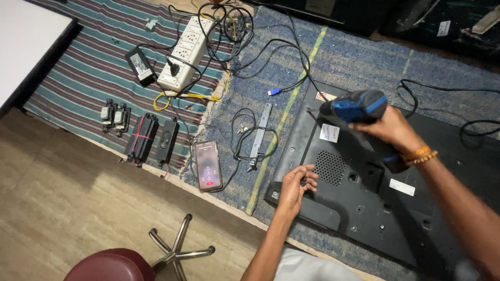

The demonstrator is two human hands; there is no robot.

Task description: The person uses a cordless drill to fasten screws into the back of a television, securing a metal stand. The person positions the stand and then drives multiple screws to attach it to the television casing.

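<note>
A black flat-screen back panel [364,208] lies face down on a blue mat. My right hand [389,129] grips a blue and black cordless screwdriver [359,106], its tip pointing at the panel's upper left corner. My left hand [295,186] rests on the panel's left edge, fingers curled around a small dark screw [303,181]. A round vent grille [329,167] sits just right of that hand.
A phone with a lit screen [208,165] lies on the mat beside a metal bracket [259,135] and loose cables. A white power strip [186,52], a black adapter [139,64] and black speaker bars [141,138] lie on a striped cloth. A maroon stool [112,265] stands below.
</note>
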